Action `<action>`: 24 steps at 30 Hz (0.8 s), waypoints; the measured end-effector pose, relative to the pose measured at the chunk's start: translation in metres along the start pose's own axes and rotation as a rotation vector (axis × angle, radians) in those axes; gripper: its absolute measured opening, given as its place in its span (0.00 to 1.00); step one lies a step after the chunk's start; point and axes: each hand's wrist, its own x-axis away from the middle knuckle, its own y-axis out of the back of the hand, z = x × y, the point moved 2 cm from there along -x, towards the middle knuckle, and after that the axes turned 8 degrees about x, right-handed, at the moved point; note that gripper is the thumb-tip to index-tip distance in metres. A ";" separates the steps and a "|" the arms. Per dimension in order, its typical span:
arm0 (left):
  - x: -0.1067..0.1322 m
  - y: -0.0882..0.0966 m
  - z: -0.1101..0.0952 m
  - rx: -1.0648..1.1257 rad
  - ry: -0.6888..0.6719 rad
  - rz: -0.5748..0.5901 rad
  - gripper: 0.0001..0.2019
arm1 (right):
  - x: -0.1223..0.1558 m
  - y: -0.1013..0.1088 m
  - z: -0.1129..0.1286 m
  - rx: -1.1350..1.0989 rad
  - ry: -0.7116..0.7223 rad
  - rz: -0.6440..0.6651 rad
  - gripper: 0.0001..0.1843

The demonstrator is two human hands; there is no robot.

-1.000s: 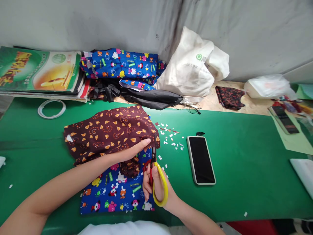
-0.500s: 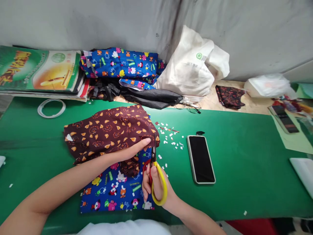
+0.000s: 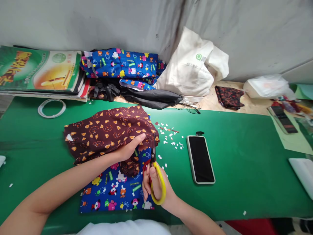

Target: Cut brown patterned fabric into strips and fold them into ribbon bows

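Observation:
Brown cloth (image 3: 105, 130) with orange drop prints lies on the green table, partly over a blue cartoon-print cloth (image 3: 110, 195). My left hand (image 3: 132, 147) grips the brown cloth near its right end, thumb on top and fingers hidden underneath. In my right hand (image 3: 156, 186) is a pair of scissors (image 3: 159, 189) with yellow and red handles. Their dark blades point away from me at the brown cloth's right edge. Small white scraps (image 3: 171, 137) lie just right of the blades, and a few rest on the blue cloth.
A phone (image 3: 201, 160) lies to the right on the green table (image 3: 244, 163). Along the back are books (image 3: 58, 71), folded blue cloth (image 3: 122, 63), a white bag (image 3: 188, 68) and eyeglasses (image 3: 187, 106). A white coil (image 3: 52, 108) is at the left.
My left hand has slid a little left and toward me along the brown cloth, away from the blades. The scissors have barely moved.

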 end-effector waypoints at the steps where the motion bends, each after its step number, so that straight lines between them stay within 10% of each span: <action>1: -0.001 -0.001 0.000 0.017 -0.029 -0.005 0.27 | 0.000 0.000 0.001 0.004 0.007 -0.003 0.25; 24: 0.000 -0.003 -0.006 -0.155 -0.046 -0.081 0.22 | -0.003 0.001 0.015 -0.134 -0.045 0.018 0.26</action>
